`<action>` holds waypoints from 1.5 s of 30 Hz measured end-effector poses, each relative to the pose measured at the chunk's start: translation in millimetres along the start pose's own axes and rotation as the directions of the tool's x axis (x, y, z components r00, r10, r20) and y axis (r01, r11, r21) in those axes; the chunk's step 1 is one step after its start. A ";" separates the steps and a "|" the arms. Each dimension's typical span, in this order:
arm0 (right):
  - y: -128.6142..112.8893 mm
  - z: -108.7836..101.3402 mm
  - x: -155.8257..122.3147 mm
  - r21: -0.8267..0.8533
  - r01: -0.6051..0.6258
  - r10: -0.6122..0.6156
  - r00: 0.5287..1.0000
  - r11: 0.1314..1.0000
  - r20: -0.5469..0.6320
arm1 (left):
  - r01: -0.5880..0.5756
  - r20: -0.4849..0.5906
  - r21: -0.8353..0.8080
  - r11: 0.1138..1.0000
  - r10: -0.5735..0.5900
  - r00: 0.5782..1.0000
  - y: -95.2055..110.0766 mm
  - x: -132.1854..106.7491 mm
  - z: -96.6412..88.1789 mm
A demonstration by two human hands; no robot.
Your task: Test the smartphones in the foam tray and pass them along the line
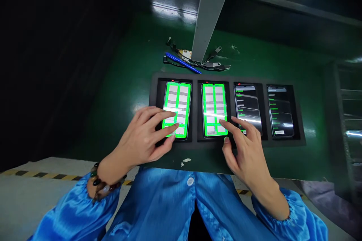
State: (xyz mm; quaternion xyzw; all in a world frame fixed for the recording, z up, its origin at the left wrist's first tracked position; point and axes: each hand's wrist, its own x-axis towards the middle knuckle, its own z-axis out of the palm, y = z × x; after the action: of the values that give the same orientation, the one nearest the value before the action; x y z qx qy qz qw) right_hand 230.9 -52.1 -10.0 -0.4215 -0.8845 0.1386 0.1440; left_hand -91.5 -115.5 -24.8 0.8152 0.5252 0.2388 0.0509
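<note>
Several smartphones lie face up in a row, each in a recess of a dark tray [195, 146]. The leftmost phone [184, 94] shows a white screen with green bands and grey stripes. Over its lower part is my left hand [147, 131], fingers spread, fingertips at the glass. A second phone [210, 97] has the same green and white pattern. My right hand [244, 141] reaches its lower right with the index fingertip, other fingers apart. Part of that hand covers the third phone [249, 101], whose dark screen carries lines of text. The fourth phone [279, 109] shows a similar dark list.
Behind the tray, a blue pen [182, 62] and several black cables [212, 64] lie on the green table [127, 63]. A grey metal post [210, 14] rises there. White scraps [186, 161] sit near the front edge. Metal racking [350, 120] stands at the right.
</note>
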 end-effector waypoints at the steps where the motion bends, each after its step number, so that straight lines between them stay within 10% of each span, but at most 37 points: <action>1: 0.6 0.4 0.6 0.006 0.002 -0.002 1.000 1.000 0.000 | -0.010 0.025 -0.013 1.000 0.010 1.000 3.5 4.4 2.1; 13: -1.2 12.5 23.0 0.131 0.058 -0.063 0.998 0.990 0.032 | 0.225 -0.010 0.148 0.963 -0.226 0.974 -11.6 -14.6 -13.9; 25: 23.7 -6.2 15.6 0.063 -0.036 0.036 0.999 0.997 -0.001 | 0.081 0.011 0.057 0.995 -0.081 0.997 10.3 26.4 7.1; 34: 7.0 9.5 49.3 0.187 0.111 -0.126 0.990 0.976 0.070 | 0.314 -0.045 0.177 0.933 -0.311 0.949 -10.6 -1.7 -9.1; 45: 32.9 -10.1 38.3 0.097 -0.026 0.023 0.999 0.995 0.032 | 0.174 0.028 0.061 0.983 -0.176 0.984 5.7 32.1 12.7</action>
State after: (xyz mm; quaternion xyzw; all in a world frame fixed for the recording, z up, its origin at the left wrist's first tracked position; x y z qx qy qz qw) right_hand 234.8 -0.9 -7.5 -0.4226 -0.8736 0.1897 0.1489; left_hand -70.4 -87.6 -23.3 0.7710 0.6005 0.2043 0.0568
